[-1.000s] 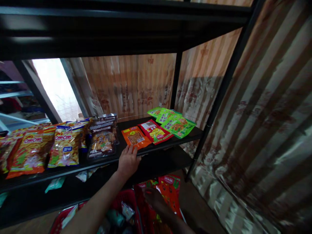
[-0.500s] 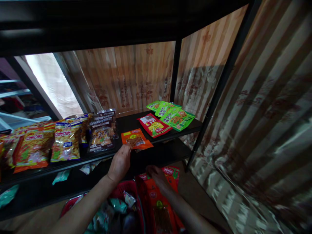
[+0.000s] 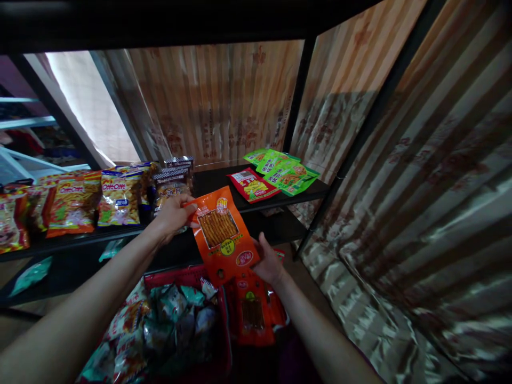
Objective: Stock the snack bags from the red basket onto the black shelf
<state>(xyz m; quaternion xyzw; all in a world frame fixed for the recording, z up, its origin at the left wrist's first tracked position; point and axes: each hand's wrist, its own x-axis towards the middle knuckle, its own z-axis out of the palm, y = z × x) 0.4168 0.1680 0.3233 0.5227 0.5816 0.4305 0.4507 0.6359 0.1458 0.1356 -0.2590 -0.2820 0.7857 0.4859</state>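
Both my hands hold an orange snack packet (image 3: 228, 250) in front of the shelf edge. It is tilted, and a clear window shows brown sticks inside. My left hand (image 3: 175, 216) pinches its upper left corner. At the lower right edge, my right hand (image 3: 270, 261) grips it between thumb and fingers. Below lie more orange packets (image 3: 256, 320), partly hidden by the held one. Just behind it on the shelf (image 3: 212, 178) are a red packet (image 3: 254, 185) and several overlapping green packets (image 3: 286, 173).
Dark packets (image 3: 174, 178), blue-and-yellow bags (image 3: 118, 200) and orange bags (image 3: 72, 205) line the shelf's left side. A red basket (image 3: 226, 341) full of small wrapped snacks stands below. A black post (image 3: 340, 173) rises at right, near a striped curtain (image 3: 420, 213).
My left hand has lifted and moved left from the shelf edge. My right hand has risen from the lower packets onto the held packet. The view has tilted down slightly.
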